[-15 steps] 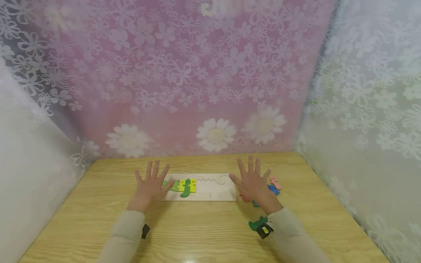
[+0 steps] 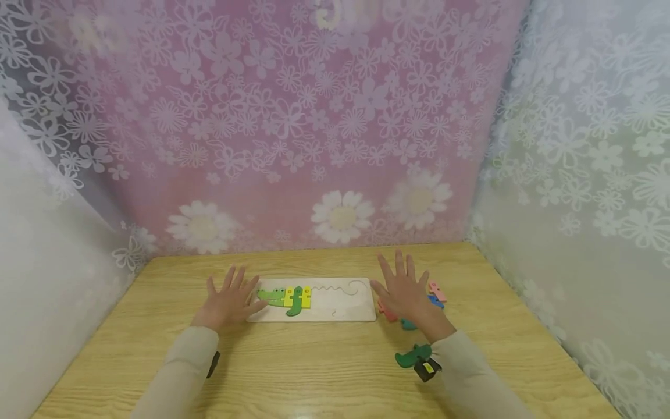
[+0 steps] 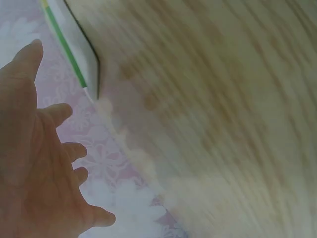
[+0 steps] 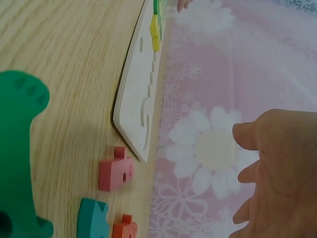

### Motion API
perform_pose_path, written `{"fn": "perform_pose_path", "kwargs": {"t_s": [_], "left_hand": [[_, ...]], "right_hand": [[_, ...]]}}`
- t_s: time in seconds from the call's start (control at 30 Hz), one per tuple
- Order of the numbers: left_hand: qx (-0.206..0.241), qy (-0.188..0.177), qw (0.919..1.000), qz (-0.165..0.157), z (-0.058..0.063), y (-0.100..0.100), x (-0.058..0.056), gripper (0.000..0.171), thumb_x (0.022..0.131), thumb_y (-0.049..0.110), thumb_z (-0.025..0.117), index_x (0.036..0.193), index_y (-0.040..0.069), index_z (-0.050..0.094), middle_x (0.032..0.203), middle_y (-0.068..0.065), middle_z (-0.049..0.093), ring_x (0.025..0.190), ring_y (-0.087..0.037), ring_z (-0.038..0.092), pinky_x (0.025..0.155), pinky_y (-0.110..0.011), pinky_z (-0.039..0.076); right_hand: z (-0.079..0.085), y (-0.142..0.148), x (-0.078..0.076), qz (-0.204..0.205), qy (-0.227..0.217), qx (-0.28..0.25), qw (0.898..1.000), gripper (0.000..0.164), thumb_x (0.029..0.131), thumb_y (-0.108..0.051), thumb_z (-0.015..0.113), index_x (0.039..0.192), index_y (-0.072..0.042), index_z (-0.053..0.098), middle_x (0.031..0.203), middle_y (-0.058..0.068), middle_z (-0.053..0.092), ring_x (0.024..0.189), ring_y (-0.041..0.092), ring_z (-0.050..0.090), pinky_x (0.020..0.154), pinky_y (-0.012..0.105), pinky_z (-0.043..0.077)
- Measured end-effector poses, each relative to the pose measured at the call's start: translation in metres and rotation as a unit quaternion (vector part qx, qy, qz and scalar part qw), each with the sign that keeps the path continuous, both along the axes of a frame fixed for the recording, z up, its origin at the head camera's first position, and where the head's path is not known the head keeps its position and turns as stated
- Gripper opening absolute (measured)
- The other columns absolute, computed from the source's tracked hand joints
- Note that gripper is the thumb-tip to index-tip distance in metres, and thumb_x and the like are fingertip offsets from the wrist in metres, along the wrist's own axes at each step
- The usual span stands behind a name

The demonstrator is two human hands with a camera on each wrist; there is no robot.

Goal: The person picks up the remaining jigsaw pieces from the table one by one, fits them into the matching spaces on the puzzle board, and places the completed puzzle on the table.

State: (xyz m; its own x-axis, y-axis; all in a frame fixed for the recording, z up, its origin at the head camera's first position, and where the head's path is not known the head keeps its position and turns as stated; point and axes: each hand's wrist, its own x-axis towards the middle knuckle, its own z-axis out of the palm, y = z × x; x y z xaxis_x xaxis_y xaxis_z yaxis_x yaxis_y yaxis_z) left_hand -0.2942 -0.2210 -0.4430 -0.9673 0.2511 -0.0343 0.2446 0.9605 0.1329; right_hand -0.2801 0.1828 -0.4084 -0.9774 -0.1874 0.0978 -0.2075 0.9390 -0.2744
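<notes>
The crocodile puzzle board [image 2: 342,305] looks to me like pale bare wood, smooth and matt. On it, the crocodile head piece [image 2: 272,297] seems painted, its coat even. Right of the board, the pink puzzle piece [image 4: 111,174] looks smooth and matt too. Under the board, the tabletop [image 2: 293,372] shows streaky wood grain, faintly glossy. Behind the board, the flowered hanging [image 2: 262,145] is thin, smooth sheeting, cloth or plastic, I can't tell.
</notes>
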Motion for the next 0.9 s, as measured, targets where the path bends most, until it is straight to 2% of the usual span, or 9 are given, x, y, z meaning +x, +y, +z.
{"fn": "perform_pose_path", "kwargs": {"t_s": [0.17, 0.27, 0.4, 0.63, 0.77, 0.9], "left_hand": [[-0.004, -0.014, 0.9999, -0.003, -0.008, -0.007, -0.005, 0.086, 0.099, 0.069, 0.049, 0.165, 0.018, 0.028, 0.171, -0.027, 0.013, 0.158, -0.051, 0.009, 0.111, -0.088, 0.004], [0.009, -0.031, 0.9995, -0.008, -0.009, -0.009, -0.006, 0.089, 0.097, 0.072, 0.049, 0.166, 0.019, 0.027, 0.171, -0.028, 0.011, 0.157, -0.054, 0.01, 0.11, -0.089, 0.004], [0.024, -0.049, 0.9984, -0.014, -0.006, -0.01, -0.005, 0.091, 0.095, 0.074, 0.052, 0.165, 0.02, 0.029, 0.17, -0.03, 0.012, 0.155, -0.057, 0.013, 0.108, -0.09, 0.005], [0.009, -0.058, 0.9982, -0.01, -0.004, -0.008, -0.001, 0.091, 0.094, 0.075, 0.051, 0.164, 0.02, 0.031, 0.168, -0.031, 0.021, 0.154, -0.058, 0.018, 0.108, -0.09, 0.008], [0.018, -0.067, 0.9976, -0.003, -0.007, -0.009, -0.002, 0.092, 0.094, 0.076, 0.051, 0.165, 0.021, 0.03, 0.168, -0.03, 0.023, 0.153, -0.058, 0.02, 0.108, -0.09, 0.008], [0.036, -0.079, 0.9962, 0.006, -0.01, -0.01, -0.003, 0.093, 0.093, 0.076, 0.053, 0.165, 0.023, 0.028, 0.168, -0.029, 0.022, 0.153, -0.057, 0.02, 0.108, -0.089, 0.009]], "right_hand": [[-0.003, 0.012, -0.003, 0.028, -0.011, -0.008, 1.0, 0.07, 0.11, -0.044, 0.043, 0.166, -0.011, 0.018, 0.169, 0.034, 0.001, 0.155, 0.059, -0.002, 0.11, 0.089, 0.004], [-0.006, 0.02, -0.005, 0.061, -0.013, -0.013, 0.998, 0.069, 0.109, -0.044, 0.045, 0.164, -0.007, 0.026, 0.167, 0.038, 0.009, 0.153, 0.064, 0.004, 0.108, 0.09, 0.009], [-0.007, 0.03, -0.008, 0.105, -0.022, 0.008, 0.994, 0.066, 0.108, -0.041, 0.048, 0.16, -0.005, 0.033, 0.165, 0.038, 0.019, 0.15, 0.065, 0.016, 0.108, 0.088, 0.02], [0.0, 0.039, -0.007, 0.177, -0.076, 0.004, 0.981, 0.057, 0.102, -0.018, 0.064, 0.151, 0.004, 0.046, 0.161, 0.037, 0.031, 0.148, 0.065, 0.022, 0.114, 0.078, 0.026], [-0.001, 0.041, -0.009, 0.212, -0.069, 0.012, 0.975, 0.043, 0.101, -0.013, 0.065, 0.138, 0.007, 0.06, 0.153, 0.036, 0.045, 0.143, 0.064, 0.033, 0.115, 0.072, 0.032], [-0.004, 0.043, -0.014, 0.24, -0.06, 0.021, 0.969, 0.036, 0.099, -0.01, 0.068, 0.131, 0.007, 0.065, 0.145, 0.034, 0.055, 0.139, 0.059, 0.044, 0.114, 0.068, 0.037]]}}
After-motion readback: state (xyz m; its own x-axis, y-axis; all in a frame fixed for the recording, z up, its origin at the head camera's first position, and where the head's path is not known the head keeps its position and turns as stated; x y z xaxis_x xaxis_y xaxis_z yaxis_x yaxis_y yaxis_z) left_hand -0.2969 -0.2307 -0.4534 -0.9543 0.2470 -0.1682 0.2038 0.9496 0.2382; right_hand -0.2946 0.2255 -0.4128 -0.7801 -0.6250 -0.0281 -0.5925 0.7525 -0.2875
